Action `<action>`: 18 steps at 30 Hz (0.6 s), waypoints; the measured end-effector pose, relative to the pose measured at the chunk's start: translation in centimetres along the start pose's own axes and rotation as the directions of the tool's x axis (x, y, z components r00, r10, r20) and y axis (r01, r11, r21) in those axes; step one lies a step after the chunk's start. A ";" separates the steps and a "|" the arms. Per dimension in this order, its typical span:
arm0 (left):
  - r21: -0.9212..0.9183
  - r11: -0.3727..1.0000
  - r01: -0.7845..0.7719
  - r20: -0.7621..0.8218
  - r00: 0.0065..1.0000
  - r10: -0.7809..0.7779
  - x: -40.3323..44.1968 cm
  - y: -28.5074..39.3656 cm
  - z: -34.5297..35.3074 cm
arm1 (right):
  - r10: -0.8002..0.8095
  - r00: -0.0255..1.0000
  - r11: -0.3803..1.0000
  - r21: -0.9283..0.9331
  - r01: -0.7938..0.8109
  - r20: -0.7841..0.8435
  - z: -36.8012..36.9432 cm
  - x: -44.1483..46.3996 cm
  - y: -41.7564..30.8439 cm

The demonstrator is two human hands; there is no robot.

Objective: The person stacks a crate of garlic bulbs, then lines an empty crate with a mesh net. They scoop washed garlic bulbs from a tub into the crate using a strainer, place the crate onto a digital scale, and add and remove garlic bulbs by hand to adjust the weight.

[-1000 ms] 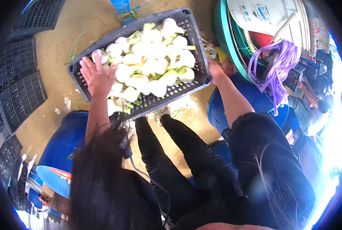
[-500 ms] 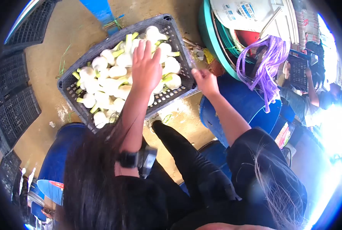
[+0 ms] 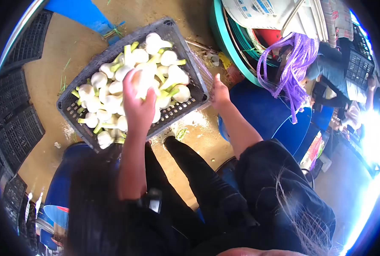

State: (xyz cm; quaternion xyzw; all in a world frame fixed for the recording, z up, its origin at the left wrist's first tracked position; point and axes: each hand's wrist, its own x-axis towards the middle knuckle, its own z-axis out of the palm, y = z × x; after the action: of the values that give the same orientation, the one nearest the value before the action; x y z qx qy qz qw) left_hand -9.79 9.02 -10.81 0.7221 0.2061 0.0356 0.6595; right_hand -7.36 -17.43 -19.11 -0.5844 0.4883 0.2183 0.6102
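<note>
A black plastic crate (image 3: 174, 116) lies tilted in front of me, full of white bulbs (image 3: 112, 103) with short green stems. Over the middle of the pile is my left hand (image 3: 139, 100), its fingers and thumb spread. The fingertips are blurred in bright light, and they are over or touching the bulbs. My right hand (image 3: 219, 91) is at the crate's right end, thumb pointing up. Its fingers are partly hidden by the hand, and clear purple-tinged film or strands show beside it along the crate's edge.
Blue barrels (image 3: 258, 111) flank my legs. A green tub (image 3: 228, 47) holds hoses and a white lid (image 3: 266, 17), with purple cord (image 3: 294, 68) draped over it. Black crates (image 3: 17, 136) line the left side. Other people (image 3: 354, 113) are at the far right.
My left hand has moved from the crate's left edge across the bulbs, then slightly back left. My right hand stays at the right end. The bulbs have spread toward the crate's left end.
</note>
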 end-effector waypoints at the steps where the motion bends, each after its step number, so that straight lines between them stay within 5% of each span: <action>1: -0.179 0.976 0.125 -0.054 0.989 -0.136 -1.4 1.5 -1.2 | 0.057 0.997 0.995 -0.082 -0.053 0.042 -0.4 -0.4 -0.6; 2: -0.220 0.969 0.111 -0.093 0.987 -0.134 -2.7 1.6 -2.7 | -0.047 0.995 0.939 -0.334 0.075 0.090 -1.4 0.1 -0.4; 5: -0.336 0.910 0.243 -0.204 0.925 -0.322 -7.6 1.5 -7.5 | -0.213 0.971 0.874 -0.423 0.240 0.112 -1.3 -3.8 -2.3; 7: -0.421 0.850 0.315 -0.063 0.925 -0.374 -11.3 -0.1 -12.3 | -0.360 0.924 0.678 -0.645 0.353 0.127 -0.1 -7.0 -4.4; 9: -0.453 0.838 0.306 -0.081 0.922 -0.380 -14.9 -3.8 -15.3 | -0.668 0.708 0.371 -0.724 0.582 0.226 -0.5 -7.2 -4.9; 11: -0.525 0.825 0.208 -0.237 0.895 -0.377 -16.7 0.5 -14.9 | -0.763 0.620 0.314 -0.731 0.605 0.184 -0.8 -8.0 -6.5; 12: -0.525 0.830 0.185 -0.246 0.901 -0.357 -17.5 2.2 -14.9 | -0.798 0.587 0.325 -0.723 0.610 0.137 -0.5 -9.5 -7.5; 13: -0.423 0.869 0.258 -0.405 0.804 -0.436 -18.1 3.6 -15.0 | -0.723 0.680 0.477 -0.627 0.616 0.118 -1.2 -9.0 -7.7; 14: -0.332 0.878 0.346 -0.560 0.677 -0.478 -18.4 5.0 -15.2 | -0.735 0.671 0.471 -0.638 0.609 0.098 -1.5 -9.1 -7.7; 15: -0.336 0.883 0.327 -0.563 0.682 -0.466 -18.6 6.7 -15.9 | -0.745 0.663 0.467 -0.650 0.599 0.076 -1.8 -9.4 -7.5; 17: -0.599 0.719 0.352 -0.535 0.493 -0.686 -19.2 9.7 -17.1 | -0.692 0.718 0.494 -0.672 0.551 0.080 -3.0 -9.9 -7.2; 18: -0.586 0.770 0.254 -0.581 0.531 -0.617 -21.1 7.7 -18.7 | -0.622 0.779 0.522 -0.701 0.486 0.077 -3.5 -10.1 -6.7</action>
State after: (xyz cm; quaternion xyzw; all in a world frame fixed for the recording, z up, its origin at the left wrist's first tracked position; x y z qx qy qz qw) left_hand -33.13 18.90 3.67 0.3976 0.6230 0.2023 0.6426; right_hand -7.28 -19.11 -6.64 -0.9089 0.2121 0.1217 0.3378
